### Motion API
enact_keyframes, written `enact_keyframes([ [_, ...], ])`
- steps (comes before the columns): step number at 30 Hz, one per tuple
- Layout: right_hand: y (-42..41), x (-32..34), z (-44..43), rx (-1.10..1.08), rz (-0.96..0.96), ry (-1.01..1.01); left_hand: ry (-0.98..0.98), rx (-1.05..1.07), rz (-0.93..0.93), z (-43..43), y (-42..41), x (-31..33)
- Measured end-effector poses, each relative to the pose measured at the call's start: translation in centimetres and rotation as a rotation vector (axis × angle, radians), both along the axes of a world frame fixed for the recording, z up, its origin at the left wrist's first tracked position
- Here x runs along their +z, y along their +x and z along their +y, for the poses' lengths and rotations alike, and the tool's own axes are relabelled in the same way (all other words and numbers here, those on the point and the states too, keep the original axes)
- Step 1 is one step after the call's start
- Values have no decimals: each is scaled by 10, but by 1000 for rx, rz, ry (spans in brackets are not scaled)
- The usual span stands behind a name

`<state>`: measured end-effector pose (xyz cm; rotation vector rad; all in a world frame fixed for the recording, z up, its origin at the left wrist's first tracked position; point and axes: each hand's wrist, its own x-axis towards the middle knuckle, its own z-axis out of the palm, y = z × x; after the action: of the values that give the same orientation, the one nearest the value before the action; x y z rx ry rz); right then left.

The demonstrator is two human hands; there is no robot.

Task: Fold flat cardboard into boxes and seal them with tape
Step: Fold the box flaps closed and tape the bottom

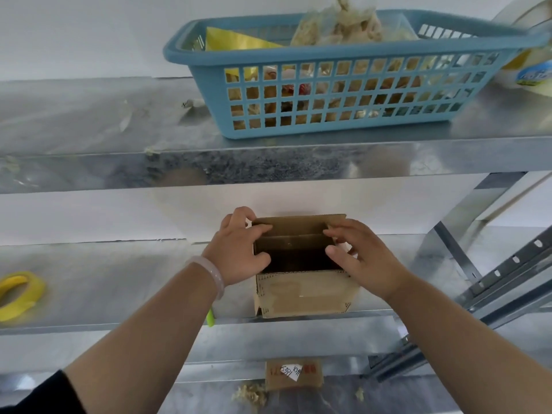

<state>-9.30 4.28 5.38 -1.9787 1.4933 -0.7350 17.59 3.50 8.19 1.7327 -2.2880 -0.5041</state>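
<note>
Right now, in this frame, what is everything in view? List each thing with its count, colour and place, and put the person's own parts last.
cardboard box: one, brown, top open, at the front of the middle shelf
tape roll: one, yellow, left end of the middle shelf
basket: one, blue plastic with grid holes, on the top shelf
bagged items: several, pale and yellow, inside the basket
metal shelving: one unit, silver
labelled cardboard piece: one, brown with a white label, on the lower level
green item: one, mostly hidden under the left forearm
bracelet: one, pale, left wrist
left hand: on the box's left flap
right hand: on the box's right flap
</note>
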Motion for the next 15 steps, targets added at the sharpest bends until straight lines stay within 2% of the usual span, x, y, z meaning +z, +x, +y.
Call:
enact_keyframes([
  [3,0,6,-8,44,75,160,133,25,53,-6,-1,-9],
  [7,1,12,-3,156,31,371,278,-25,224,-8,-5,-24],
  [12,-2,26,-2,387,139,591,203,-80,220,-6,-7,-32],
  [15,-7,27,-6,386,147,572,137,-57,433,-4,-7,-37],
])
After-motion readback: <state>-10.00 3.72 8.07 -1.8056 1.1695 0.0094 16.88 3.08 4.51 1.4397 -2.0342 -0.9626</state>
